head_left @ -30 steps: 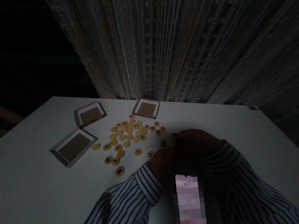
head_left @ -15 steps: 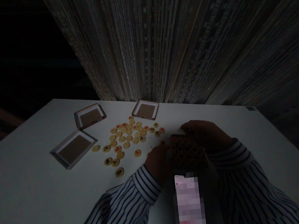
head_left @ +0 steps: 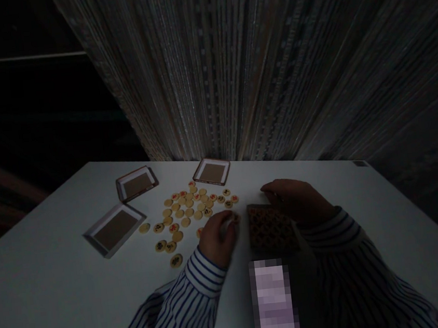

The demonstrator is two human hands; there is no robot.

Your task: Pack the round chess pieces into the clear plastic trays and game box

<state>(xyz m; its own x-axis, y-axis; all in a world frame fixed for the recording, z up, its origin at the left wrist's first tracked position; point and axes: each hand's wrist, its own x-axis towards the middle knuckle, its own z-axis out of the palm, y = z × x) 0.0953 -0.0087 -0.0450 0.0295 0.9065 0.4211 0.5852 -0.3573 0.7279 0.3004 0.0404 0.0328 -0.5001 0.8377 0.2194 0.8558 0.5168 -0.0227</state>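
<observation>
Round wooden pieces [head_left: 186, 222] with red or black characters, some blank side up, lie scattered left of centre. My left hand [head_left: 219, 237] is over their right edge, thumb and forefinger pinched on a small round piece [head_left: 235, 217]. To its right sits a dark box [head_left: 272, 229] filled with rows of round pieces. My right hand [head_left: 293, 198] reaches along the box's back right side, fingers bent over its edge; whether it holds anything is too dark to make out.
Three shallow trays lie on the white table [head_left: 59, 285]: a grey one [head_left: 107, 253] at left, a brown-edged one [head_left: 138, 184] behind it, another [head_left: 212, 171] at the back. A striped string curtain [head_left: 209, 71] hangs behind. A pixelated patch [head_left: 274, 299] covers the front.
My left hand has moved left, away from the box, and a piece now shows at its fingertips. My right hand stays by the box. The view has shifted slightly.
</observation>
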